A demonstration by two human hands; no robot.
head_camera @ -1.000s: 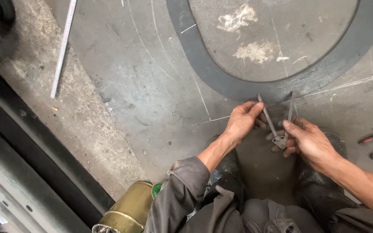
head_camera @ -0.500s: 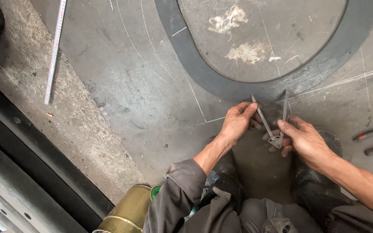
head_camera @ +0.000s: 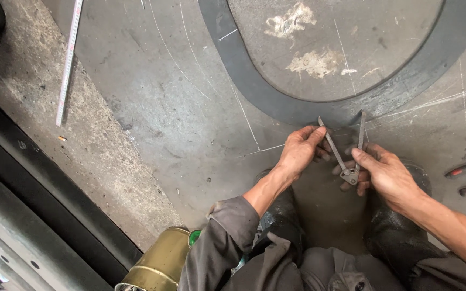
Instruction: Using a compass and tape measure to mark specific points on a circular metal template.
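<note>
Both hands grip a metal divider point(head_camera: 346, 153) just below the dark rubber ring point(head_camera: 297, 110) on the scribed steel sheet point(head_camera: 152, 81): left hand point(head_camera: 300, 151) pinches one leg, right hand point(head_camera: 381, 172) closes round the hinge, seemingly setting its spread before careful point placement.

A worker's left hand point(head_camera: 300, 149) and right hand point(head_camera: 379, 173) are bare, with no gloves or rings showing. The left arm wears a grey sleeve point(head_camera: 219, 242) pushed up to the elbow. Dark, scuffed boots point(head_camera: 392, 237) and grey trousers point(head_camera: 319, 269) complete the outfit.
</note>
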